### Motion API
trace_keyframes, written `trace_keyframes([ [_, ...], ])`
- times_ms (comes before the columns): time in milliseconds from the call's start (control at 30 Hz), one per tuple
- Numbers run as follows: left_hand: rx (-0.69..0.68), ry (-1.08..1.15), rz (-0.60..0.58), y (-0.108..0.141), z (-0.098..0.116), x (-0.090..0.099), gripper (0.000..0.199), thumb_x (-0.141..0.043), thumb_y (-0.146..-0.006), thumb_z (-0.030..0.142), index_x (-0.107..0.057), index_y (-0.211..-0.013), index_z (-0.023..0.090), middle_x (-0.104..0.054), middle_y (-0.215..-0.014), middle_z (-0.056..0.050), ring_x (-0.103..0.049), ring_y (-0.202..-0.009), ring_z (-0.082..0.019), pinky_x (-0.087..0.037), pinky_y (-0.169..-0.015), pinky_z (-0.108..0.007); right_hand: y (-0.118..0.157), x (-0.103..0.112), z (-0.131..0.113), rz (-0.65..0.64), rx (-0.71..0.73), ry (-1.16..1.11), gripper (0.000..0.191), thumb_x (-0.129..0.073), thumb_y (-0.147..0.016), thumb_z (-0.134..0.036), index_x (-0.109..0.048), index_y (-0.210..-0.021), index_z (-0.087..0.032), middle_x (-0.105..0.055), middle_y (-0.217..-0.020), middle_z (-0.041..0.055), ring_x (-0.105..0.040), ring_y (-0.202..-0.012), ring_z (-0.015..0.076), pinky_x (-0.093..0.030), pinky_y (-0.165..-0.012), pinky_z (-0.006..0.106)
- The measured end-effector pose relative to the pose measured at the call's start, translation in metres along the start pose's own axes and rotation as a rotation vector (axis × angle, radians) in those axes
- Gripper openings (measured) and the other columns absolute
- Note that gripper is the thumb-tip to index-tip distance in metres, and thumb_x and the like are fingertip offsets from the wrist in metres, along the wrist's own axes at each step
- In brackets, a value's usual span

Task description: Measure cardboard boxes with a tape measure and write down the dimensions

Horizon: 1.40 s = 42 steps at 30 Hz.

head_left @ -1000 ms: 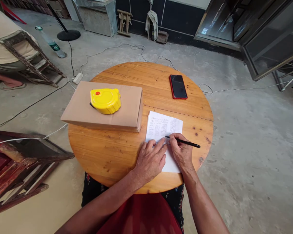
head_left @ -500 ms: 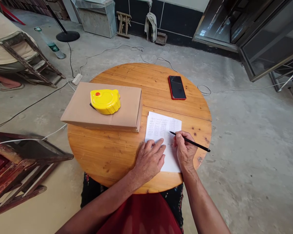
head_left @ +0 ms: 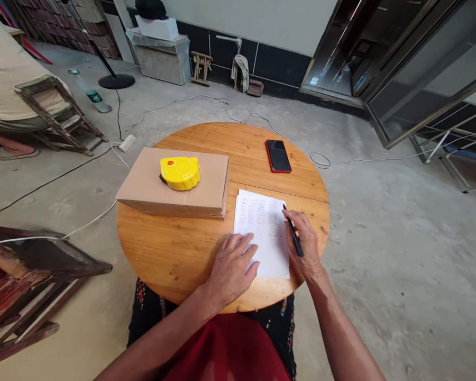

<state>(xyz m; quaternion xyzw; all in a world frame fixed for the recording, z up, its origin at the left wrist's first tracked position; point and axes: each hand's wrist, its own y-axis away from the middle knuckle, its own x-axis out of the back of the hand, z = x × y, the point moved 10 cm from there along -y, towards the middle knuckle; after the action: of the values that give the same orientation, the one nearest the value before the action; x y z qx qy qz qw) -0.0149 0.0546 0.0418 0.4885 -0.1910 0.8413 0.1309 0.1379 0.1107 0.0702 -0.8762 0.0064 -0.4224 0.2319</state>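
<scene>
White paper sheets point(head_left: 267, 254) with rows of handwriting on the upper part lie on a round wooden table point(head_left: 170, 254). My left hand point(head_left: 232, 264) rests flat on the lower left of the paper, fingers spread. A black pen point(head_left: 294, 237) is gripped in my right hand point(head_left: 306, 242), at the paper's right edge. The pen points up and away from me, its tip near the upper right corner of the sheet; whether it touches the paper I cannot tell.
Left of the paper is a cardboard box point(head_left: 178, 203) with a yellow tape measure point(head_left: 180, 173) on top. A red-cased phone point(head_left: 278, 156) lies at the table's far right. Cables point(head_left: 182, 99) run over the floor, and a wooden chair point(head_left: 35, 280) stands at left. Another person point(head_left: 18, 69) sits behind.
My right hand has turned the pen more upright, and its tip has moved from mid-page to the right edge. The left hand stays on the paper. The head view has tilted up slightly.
</scene>
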Motion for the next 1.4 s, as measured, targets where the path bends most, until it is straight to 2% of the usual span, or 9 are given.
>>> trace_keyframes([
  [100, 0.04, -0.017, 0.006, 0.02, -0.007, 0.01, 0.035, -0.065, -0.083, 0.023, -0.065, -0.118, 0.019, -0.054, -0.142, -0.01, -0.047, -0.126, -0.032, -0.042, -0.101, -0.048, -0.003, -0.015, -0.004, -0.18, 0.099, 0.203, 0.043, -0.044, -0.091, -0.01, -0.055, -0.131, -0.019, -0.062, -0.13, 0.0145, -0.057, -0.118, 0.0291, -0.045, -0.093, 0.043],
  [233, 0.062, -0.03, -0.03, 0.039, -0.014, 0.008, 0.042, -0.068, -0.081, 0.025, -0.063, -0.122, 0.02, -0.051, -0.146, -0.011, -0.044, -0.132, -0.032, -0.038, -0.107, -0.048, -0.01, -0.046, -0.008, -0.322, 0.224, 0.457, 0.038, -0.043, -0.096, -0.01, -0.058, -0.13, -0.016, -0.062, -0.134, 0.0156, -0.05, -0.128, 0.033, -0.041, -0.091, 0.044],
  [367, 0.07, -0.046, -0.008, 0.042, -0.016, 0.002, 0.038, -0.065, -0.084, 0.025, -0.064, -0.121, 0.02, -0.052, -0.145, -0.011, -0.044, -0.132, -0.031, -0.036, -0.109, -0.049, -0.018, -0.063, -0.012, -0.351, 0.26, 0.543, 0.042, -0.045, -0.095, -0.008, -0.056, -0.134, -0.02, -0.059, -0.139, 0.0128, -0.047, -0.132, 0.0318, -0.038, -0.094, 0.044],
  [533, 0.084, -0.047, 0.035, 0.041, -0.017, 0.0, 0.036, -0.064, -0.084, 0.025, -0.065, -0.12, 0.02, -0.055, -0.143, -0.011, -0.046, -0.129, -0.032, -0.037, -0.107, -0.049, -0.011, -0.045, 0.0, -0.273, 0.119, 0.452, 0.056, -0.046, -0.082, 0.001, -0.057, -0.133, -0.017, -0.061, -0.136, 0.0131, -0.053, -0.125, 0.0306, -0.041, -0.093, 0.044],
  [667, 0.086, -0.047, 0.061, 0.041, -0.017, 0.001, 0.035, -0.065, -0.083, 0.024, -0.065, -0.118, 0.021, -0.056, -0.141, -0.011, -0.048, -0.127, -0.032, -0.038, -0.106, -0.05, 0.011, -0.02, 0.02, -0.119, -0.048, 0.315, 0.039, -0.044, -0.092, -0.015, -0.06, -0.128, -0.014, -0.063, -0.133, 0.0154, -0.056, -0.122, 0.0312, -0.044, -0.096, 0.048],
  [767, 0.101, -0.044, 0.062, 0.036, -0.016, 0.0, 0.034, -0.065, -0.084, 0.024, -0.065, -0.118, 0.02, -0.055, -0.141, -0.011, -0.048, -0.126, -0.031, -0.039, -0.104, -0.049, 0.028, -0.017, 0.03, -0.088, -0.124, 0.216, 0.036, -0.045, -0.097, -0.027, -0.06, -0.127, -0.015, -0.062, -0.133, 0.0153, -0.055, -0.124, 0.0307, -0.044, -0.1, 0.049],
  [1067, 0.106, -0.009, 0.076, 0.013, -0.01, -0.001, 0.038, -0.066, -0.083, 0.026, -0.062, -0.12, 0.02, -0.053, -0.142, -0.012, -0.047, -0.127, -0.032, -0.037, -0.108, -0.051, 0.022, -0.013, 0.035, -0.035, -0.133, 0.141, 0.04, -0.042, -0.098, -0.038, -0.062, -0.124, -0.015, -0.064, -0.131, 0.0171, -0.055, -0.127, 0.0321, -0.04, -0.107, 0.058],
  [1233, 0.08, 0.085, 0.279, 0.039, -0.02, 0.034, 0.035, -0.06, -0.083, 0.017, -0.061, -0.118, 0.021, -0.06, -0.129, -0.01, -0.053, -0.118, -0.027, -0.044, -0.102, -0.045, -0.012, -0.006, -0.01, 0.012, -0.025, 0.042, 0.036, -0.05, -0.095, -0.04, -0.065, -0.119, -0.018, -0.065, -0.129, 0.0164, -0.058, -0.123, 0.0315, -0.047, -0.102, 0.055],
  [1400, 0.142, -0.009, 0.747, 0.083, -0.079, 0.121, 0.034, -0.055, -0.088, 0.015, -0.059, -0.121, 0.02, -0.061, -0.116, -0.01, -0.056, -0.111, -0.025, -0.046, -0.1, -0.043, -0.082, -0.026, -0.102, -0.124, 0.12, -0.005, 0.04, -0.055, -0.092, -0.04, -0.057, -0.13, -0.025, -0.055, -0.142, 0.0121, -0.053, -0.13, 0.0286, -0.046, -0.106, 0.051],
])
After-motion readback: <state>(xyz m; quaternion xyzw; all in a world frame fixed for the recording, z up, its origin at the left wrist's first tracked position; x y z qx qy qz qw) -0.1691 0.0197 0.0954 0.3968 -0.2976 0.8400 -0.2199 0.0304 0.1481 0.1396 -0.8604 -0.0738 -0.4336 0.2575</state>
